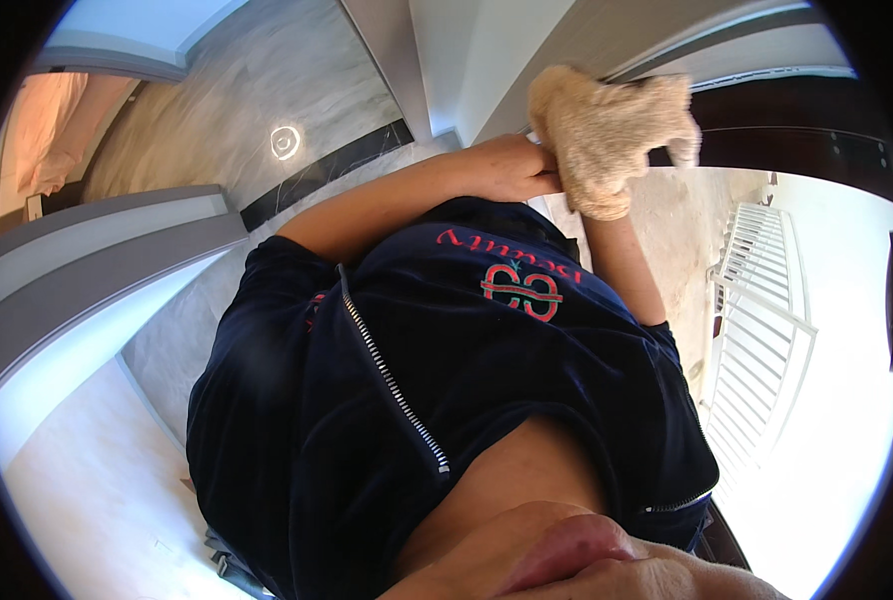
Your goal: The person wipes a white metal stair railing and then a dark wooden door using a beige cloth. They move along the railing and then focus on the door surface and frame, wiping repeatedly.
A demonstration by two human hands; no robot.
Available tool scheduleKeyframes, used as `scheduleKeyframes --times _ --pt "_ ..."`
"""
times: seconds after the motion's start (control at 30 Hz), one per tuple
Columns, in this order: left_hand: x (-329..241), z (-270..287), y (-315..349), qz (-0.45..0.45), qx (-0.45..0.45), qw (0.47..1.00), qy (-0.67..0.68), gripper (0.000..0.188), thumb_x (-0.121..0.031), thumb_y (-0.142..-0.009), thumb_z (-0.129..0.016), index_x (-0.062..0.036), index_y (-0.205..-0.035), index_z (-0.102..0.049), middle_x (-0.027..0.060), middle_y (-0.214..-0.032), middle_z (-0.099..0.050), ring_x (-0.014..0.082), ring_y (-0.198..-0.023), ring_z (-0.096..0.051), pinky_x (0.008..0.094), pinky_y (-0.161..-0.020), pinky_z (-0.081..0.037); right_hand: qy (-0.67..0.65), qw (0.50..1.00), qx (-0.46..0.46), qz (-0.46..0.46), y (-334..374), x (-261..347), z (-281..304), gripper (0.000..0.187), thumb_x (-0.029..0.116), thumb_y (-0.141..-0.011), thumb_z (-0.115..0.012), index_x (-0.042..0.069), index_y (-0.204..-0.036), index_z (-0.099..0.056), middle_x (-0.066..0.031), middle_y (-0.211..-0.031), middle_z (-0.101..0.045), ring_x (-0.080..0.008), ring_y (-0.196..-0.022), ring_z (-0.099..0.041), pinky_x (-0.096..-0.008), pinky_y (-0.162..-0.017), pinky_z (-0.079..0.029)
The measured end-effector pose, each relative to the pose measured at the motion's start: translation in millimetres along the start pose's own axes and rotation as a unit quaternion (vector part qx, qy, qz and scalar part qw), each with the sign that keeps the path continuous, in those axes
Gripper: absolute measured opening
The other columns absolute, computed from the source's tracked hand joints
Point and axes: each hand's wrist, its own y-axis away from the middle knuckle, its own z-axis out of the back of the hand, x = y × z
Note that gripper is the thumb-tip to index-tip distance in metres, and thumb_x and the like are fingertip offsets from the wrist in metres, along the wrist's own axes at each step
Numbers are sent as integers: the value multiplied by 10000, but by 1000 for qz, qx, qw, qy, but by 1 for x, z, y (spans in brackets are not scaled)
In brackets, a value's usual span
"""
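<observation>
A fuzzy beige glove (617, 125) covers my right hand, up in front of my chest to the right. Its cuff ends at my wrist, and my bare right forearm (624, 255) comes out below it. Blunt, finger-like ends of the glove point right, with a gap between them; the skin of the hand itself is hidden. From the left, my bare left hand (515, 167) reaches across, its fingers closed against the glove's edge near the cuff. The glove is slightly blurred.
A dark brown panel (797, 130) runs behind the glove at the upper right. White railings (767, 310) stand at the right. Grey marble floor (257, 100) with a black stone strip (327, 172) lies at the upper left, beside a grey frame (117, 270). Pinkish fabric (57, 130) hangs far left.
</observation>
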Motion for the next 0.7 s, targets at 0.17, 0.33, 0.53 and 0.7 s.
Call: scheduleKeyframes --times 0.17,0.33,0.53,0.7 --pt "20 -7 3 26 66 997 4 344 -352 -1007 -576 -66 -1147 -706 189 -1017 -734 369 -941 -699 449 -844 -536 -159 987 1 8 4 5 -47 746 332 -927 -660 83 -1559 -351 -163 -1577 -372 -324 -1487 -282 -431 -1253 -160" --pt "29 -25 -5 -28 156 985 68 352 -331 -1028 -557 -60 -1212 -687 137 -1174 -725 276 -1107 -671 386 -986 -500 -224 967 -124 5 6 -2 -75 667 329 -877 -711 66 -1425 -436 -153 -1397 -464 -338 -1328 -391 -433 -1147 -260" --pt "26 -64 -23 -47 110 993 18 531 -428 -1046 -445 -17 -1369 -544 263 -1327 -612 405 -1264 -556 463 -1089 -413 -347 896 -277 6 21 -19 -31 577 326 -817 -771 45 -1265 -538 -140 -1182 -574 -356 -1137 -522 -434 -1020 -381" --pt "28 -82 -15 -34 -212 964 156 367 -241 -1018 -540 -7 -1300 -570 224 -1265 -622 405 -1213 -556 477 -1070 -419 -479 762 -435 38 36 -32 -13 502 329 -765 -822 35 -1117 -617 -116 -986 -653 -360 -965 -623 -410 -901 -480"
